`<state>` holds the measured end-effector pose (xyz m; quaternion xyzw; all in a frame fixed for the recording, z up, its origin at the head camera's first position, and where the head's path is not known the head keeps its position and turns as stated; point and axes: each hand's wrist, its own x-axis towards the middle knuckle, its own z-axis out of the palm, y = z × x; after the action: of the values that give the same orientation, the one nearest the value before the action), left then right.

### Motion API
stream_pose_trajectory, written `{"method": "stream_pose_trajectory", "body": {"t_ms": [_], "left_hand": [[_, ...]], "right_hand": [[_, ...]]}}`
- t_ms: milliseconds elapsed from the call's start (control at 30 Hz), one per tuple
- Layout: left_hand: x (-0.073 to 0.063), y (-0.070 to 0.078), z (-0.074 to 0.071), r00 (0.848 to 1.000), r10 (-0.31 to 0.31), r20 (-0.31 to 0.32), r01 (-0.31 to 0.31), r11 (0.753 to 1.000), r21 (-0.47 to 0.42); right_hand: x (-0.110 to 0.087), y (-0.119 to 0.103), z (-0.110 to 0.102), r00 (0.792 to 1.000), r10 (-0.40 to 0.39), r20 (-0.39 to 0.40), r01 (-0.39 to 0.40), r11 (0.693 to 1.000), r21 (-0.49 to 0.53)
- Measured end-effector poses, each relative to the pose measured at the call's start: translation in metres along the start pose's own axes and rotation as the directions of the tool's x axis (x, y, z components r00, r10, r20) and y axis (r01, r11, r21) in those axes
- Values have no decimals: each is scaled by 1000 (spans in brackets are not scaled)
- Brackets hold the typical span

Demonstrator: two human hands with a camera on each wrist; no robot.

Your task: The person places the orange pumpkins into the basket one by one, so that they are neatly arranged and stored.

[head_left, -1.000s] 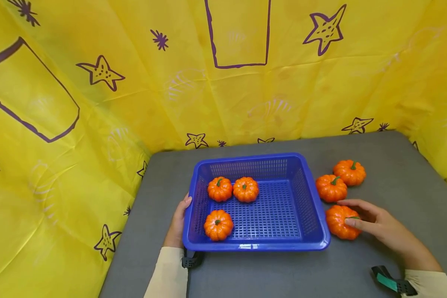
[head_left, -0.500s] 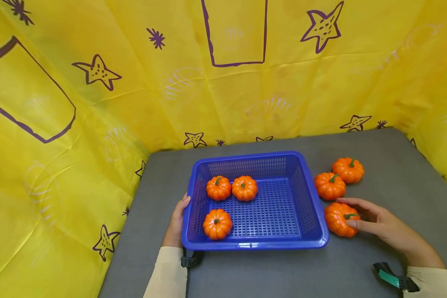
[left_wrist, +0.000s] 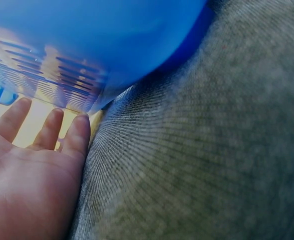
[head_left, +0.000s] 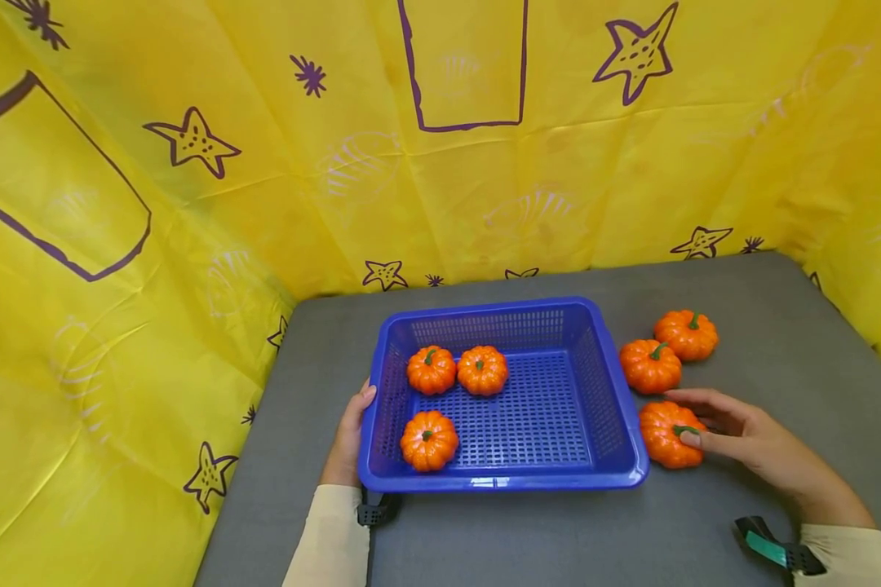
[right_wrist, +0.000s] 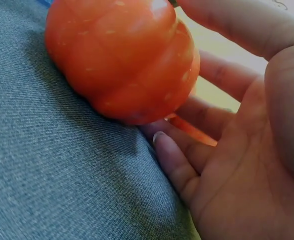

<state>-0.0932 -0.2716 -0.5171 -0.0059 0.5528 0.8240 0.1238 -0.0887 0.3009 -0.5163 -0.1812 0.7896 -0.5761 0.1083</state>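
A blue plastic basket [head_left: 499, 483] with slotted walls stands on the grey table. In it lie three small orange pumpkins: one at the back left [head_left: 431, 371], one beside it [head_left: 482, 371] and one at the front left [head_left: 429, 441]. My left hand [head_left: 350, 436] rests against the basket's left side; its fairly straight fingers [left_wrist: 76, 135] reach to the slotted wall. Right of the basket, my right hand [head_left: 752, 444] holds another pumpkin [head_left: 664, 436], thumb by its green stem and fingers round the far side. In the right wrist view this pumpkin [right_wrist: 121, 60] sits close over the cloth.
Two more pumpkins, a nearer one [head_left: 649, 367] and a farther one [head_left: 686, 335], lie together behind my right hand. Yellow cloth [head_left: 470, 204] with purple drawings walls the table's back and sides. Dark wrist straps [head_left: 774, 548] show at both sleeves.
The pumpkin under my right hand has turned slightly, its stem now farther left beside the thumb. The view has shifted a little. My left hand and the basket stay in place.
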Motion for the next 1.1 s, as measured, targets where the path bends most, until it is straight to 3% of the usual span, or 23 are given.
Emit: {"method": "stream_pose_trajectory", "body": {"t_ms": [200,900,1100], "left_hand": [[-1,0,-1,1000,6,13,-6,1000,6],[0,-2,-2,1000,7,-6,-7,1000,8],[0,-2,0,1000,13,2,-13,1000,-3]], "right_hand": [[1,2,2,998,-67,4,67,997,-35],[2,-3,5,999,-20,-26,19,998,-62],[2,-1,5,997,-63,-41,61,997,-38]]}}
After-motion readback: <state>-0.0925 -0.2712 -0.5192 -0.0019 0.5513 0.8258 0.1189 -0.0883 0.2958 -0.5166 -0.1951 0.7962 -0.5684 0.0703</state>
